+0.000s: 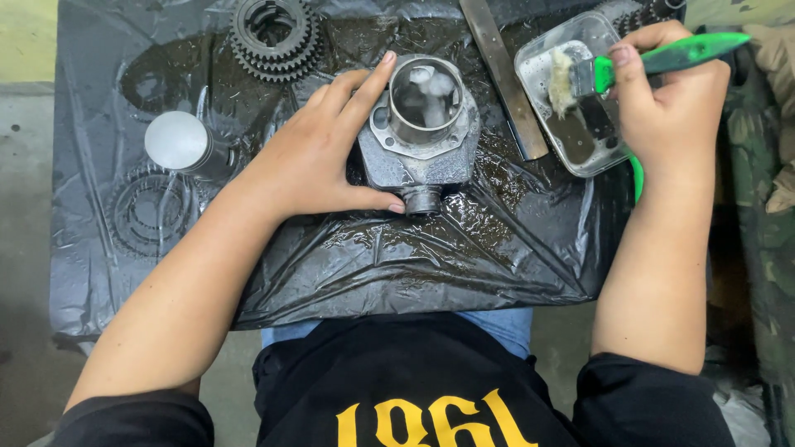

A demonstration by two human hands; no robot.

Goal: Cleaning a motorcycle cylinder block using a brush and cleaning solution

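Note:
A grey metal engine cylinder [422, 132] with an open bore stands on a wet black plastic sheet [414, 248]. My left hand [319, 157] grips its left side, index finger along the top rim and thumb under its base. My right hand [671, 103] holds a green-handled brush [662, 58], whose pale bristles dip into a clear plastic tub [571, 91] of dark liquid to the right of the cylinder.
A gear cluster [276, 37] lies at the back left. A silver piston [180, 142] sits left of my hand, with a ring-shaped gear [149, 211] under the plastic beside it. A flat metal bar [501, 74] lies between cylinder and tub. Camouflage cloth [766, 207] is at the right.

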